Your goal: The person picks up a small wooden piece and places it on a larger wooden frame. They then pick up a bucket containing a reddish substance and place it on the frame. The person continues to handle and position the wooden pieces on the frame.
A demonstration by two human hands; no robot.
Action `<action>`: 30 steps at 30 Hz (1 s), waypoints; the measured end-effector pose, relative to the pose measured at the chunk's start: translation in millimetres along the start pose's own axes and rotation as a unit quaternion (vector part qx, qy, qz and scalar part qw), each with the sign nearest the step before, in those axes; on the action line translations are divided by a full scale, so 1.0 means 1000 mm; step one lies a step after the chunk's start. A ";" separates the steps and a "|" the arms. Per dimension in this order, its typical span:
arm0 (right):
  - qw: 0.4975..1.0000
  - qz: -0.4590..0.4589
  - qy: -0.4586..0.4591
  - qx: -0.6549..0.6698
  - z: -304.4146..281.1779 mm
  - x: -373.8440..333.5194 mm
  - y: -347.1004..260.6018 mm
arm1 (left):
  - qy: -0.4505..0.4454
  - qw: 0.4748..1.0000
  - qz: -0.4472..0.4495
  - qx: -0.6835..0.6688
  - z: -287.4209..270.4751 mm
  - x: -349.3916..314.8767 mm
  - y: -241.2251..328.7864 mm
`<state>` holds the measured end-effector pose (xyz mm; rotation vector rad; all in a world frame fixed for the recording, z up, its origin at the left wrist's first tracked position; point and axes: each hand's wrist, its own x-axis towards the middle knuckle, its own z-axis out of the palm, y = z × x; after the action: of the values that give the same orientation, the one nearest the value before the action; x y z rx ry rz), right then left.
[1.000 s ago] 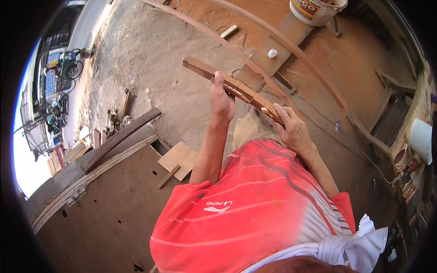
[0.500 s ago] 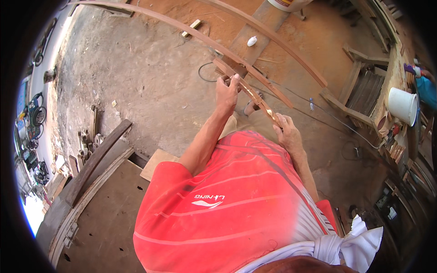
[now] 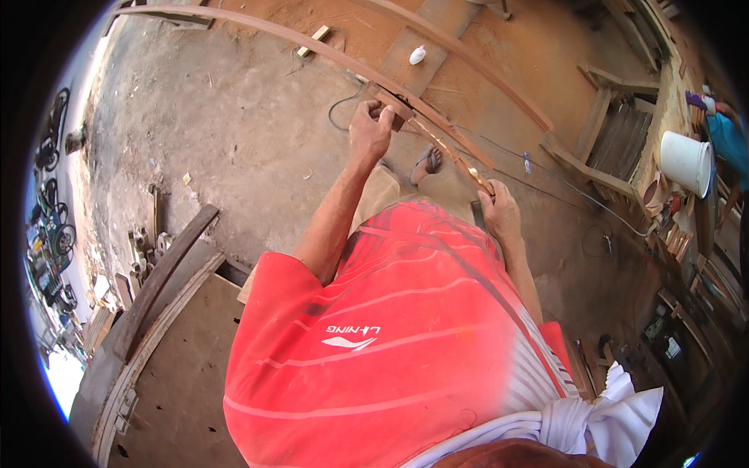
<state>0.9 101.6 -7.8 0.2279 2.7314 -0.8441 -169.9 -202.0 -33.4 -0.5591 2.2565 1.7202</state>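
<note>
Clock: 12 is straight ahead, top of view. Wooden bar (image 3: 440, 143) is out in front of my body at about 1 o'clock, slung between both hands. Left hand (image 3: 371, 129), at 12, has thumb and fingers closed around the blockier far end. Right hand (image 3: 501, 212), near 3, pinches the thinner near end; thumb side shows, the finger wrap underneath I can't tell.

Why held so: one hand per end likely keeps it supported and stops it swinging, and leaves the middle uncovered. Arms out front probably keep it off my red shirt (image 3: 367, 312) and in my sight.

Axis: long way runs slantwise, blocky end toward 10–11, thin end toward 4–5 and closer to me. A pale, ragged edge shows along its length; can't tell if it's one piece or two.

Just beyond, a long curved strip (image 3: 312, 53) runs roughly the same slant; it overlaps the bar's far end in view, contact unclear. Second curved strip (image 3: 468, 58) lies farther out, toward 1. White bottle (image 3: 417, 54) sits between the strips on a flat board (image 3: 449, 22). My sandalled foot (image 3: 426, 165) shows just beneath the bar.
</note>
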 end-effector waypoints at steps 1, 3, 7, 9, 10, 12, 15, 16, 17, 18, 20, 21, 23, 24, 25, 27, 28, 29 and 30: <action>1.000 0.001 0.004 -0.002 0.000 0.001 0.003 | 0.016 0.996 0.050 0.078 -0.010 0.005 0.005; 1.000 0.006 0.007 0.002 0.003 0.004 0.008 | 0.073 0.914 0.246 0.314 -0.032 0.013 0.010; 0.999 0.030 -0.003 0.013 0.001 0.010 0.008 | -0.023 0.814 0.405 0.415 -0.051 0.035 0.028; 1.000 0.020 0.012 0.003 0.004 0.011 0.011 | -0.075 0.775 0.459 0.428 -0.052 0.057 0.033; 1.000 0.017 0.018 -0.002 0.005 0.011 0.013 | -0.082 0.764 0.473 0.431 -0.050 0.067 0.034; 1.000 0.009 0.021 -0.016 0.005 0.011 0.013 | -0.140 0.748 0.484 0.432 -0.051 0.091 0.026; 1.000 0.015 0.016 -0.019 0.001 0.011 0.009 | -0.177 0.743 0.507 0.400 -0.050 0.104 0.020; 1.000 0.018 0.013 -0.017 -0.002 0.012 0.007 | -0.184 0.741 0.512 0.394 -0.050 0.106 0.020; 1.000 0.016 0.019 -0.017 -0.003 0.013 0.007 | -0.190 0.740 0.516 0.388 -0.049 0.108 0.018; 0.999 0.013 0.024 -0.019 -0.005 0.015 0.008 | -0.195 0.739 0.512 0.391 -0.050 0.110 0.016; 0.999 0.032 0.011 -0.005 -0.009 0.016 0.004 | -0.201 0.740 0.504 0.397 -0.050 0.111 0.012; 0.998 0.054 -0.007 0.010 -0.013 0.017 -0.002 | -0.207 0.739 0.506 0.395 -0.050 0.112 0.011; 0.996 0.081 -0.023 0.023 -0.013 0.019 -0.004 | -0.217 0.735 0.510 0.391 -0.052 0.115 0.013; 0.996 0.085 -0.021 0.021 -0.010 0.019 -0.002 | -0.218 0.738 0.513 0.380 -0.052 0.115 0.014; 0.996 0.089 -0.020 0.019 -0.008 0.020 -0.001 | -0.220 0.740 0.517 0.369 -0.050 0.114 0.015; 0.996 -0.001 0.072 -0.061 -0.012 0.028 -0.022 | -0.218 0.743 0.520 0.360 -0.051 0.115 0.013; 0.987 -0.047 0.117 -0.100 -0.015 0.032 -0.036 | -0.214 0.744 0.520 0.360 -0.053 0.115 0.010; 0.984 -0.060 0.131 -0.101 -0.016 0.039 -0.046 | -0.212 0.745 0.521 0.360 -0.053 0.116 0.009; 0.982 -0.072 0.143 -0.101 -0.014 0.048 -0.054 | -0.207 0.742 0.524 0.362 -0.053 0.116 0.008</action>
<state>-60.3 68.9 17.8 0.1173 3.1106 -0.5999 -275.4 -268.7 -60.3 1.3424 2.6909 0.8195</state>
